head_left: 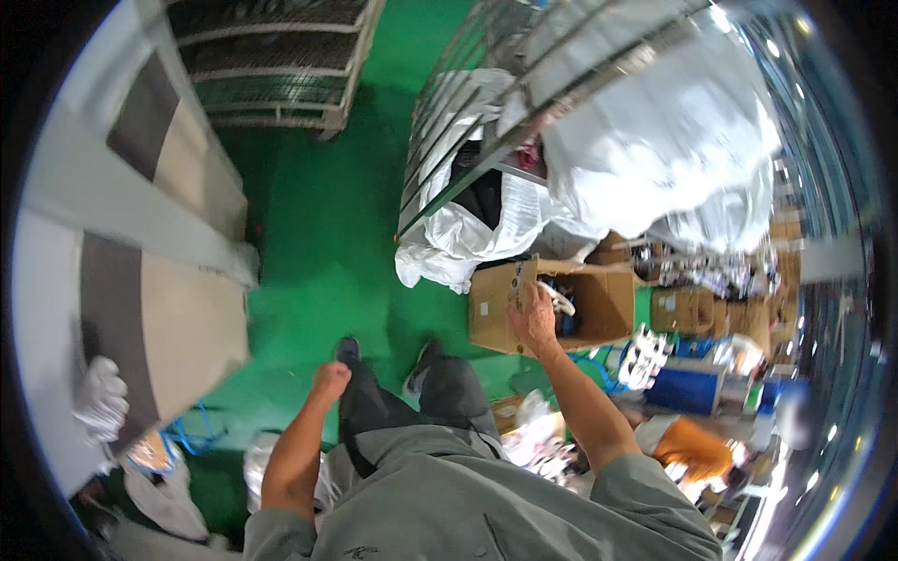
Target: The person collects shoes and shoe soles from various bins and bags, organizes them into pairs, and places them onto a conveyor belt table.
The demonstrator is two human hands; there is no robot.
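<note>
the open cardboard box (561, 304) stands on the green floor (318, 234), with dark and white items inside, hard to make out. the right hand (533, 318) grips the box's near flap, fingers curled over its edge. the left hand (329, 381) hangs loosely closed beside the thigh, holding nothing. behind the box a wire cage cart (524, 103) bulges with white bags (655, 140). more cardboard boxes (687, 310) and a blue drum (687, 388) crowd the right.

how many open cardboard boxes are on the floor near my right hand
1 clearly open: the open cardboard box on the green floor, with the right hand on its near flap. Closed brown boxes sit further right; clutter may hide others.
</note>
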